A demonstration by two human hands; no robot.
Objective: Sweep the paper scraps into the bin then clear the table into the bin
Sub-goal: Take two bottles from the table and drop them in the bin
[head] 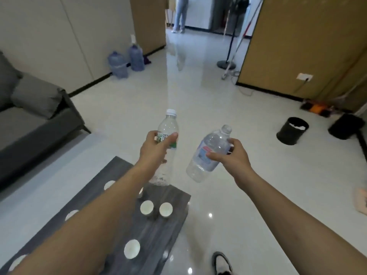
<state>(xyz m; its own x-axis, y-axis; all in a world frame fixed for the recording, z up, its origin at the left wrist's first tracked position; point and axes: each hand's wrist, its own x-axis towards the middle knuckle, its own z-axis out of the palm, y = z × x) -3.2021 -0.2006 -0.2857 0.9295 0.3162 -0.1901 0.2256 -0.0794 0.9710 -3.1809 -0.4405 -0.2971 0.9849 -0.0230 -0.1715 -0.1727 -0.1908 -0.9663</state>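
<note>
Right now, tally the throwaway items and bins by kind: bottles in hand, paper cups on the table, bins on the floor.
Plastic bottles: 2, green-label and blue-label
Paper cups: 7 in view, e.g.
Black bins: 2, and
Total: 11

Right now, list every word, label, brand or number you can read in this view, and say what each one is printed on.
No text reads clearly enough to quote.
Green-and-white label on the bottle in the left hand: print is there, but blurred and partly covered by the fingers.
Blue-and-red label on the bottle in the right hand: too blurred to read.
Wall socket: no legible marking.
</note>
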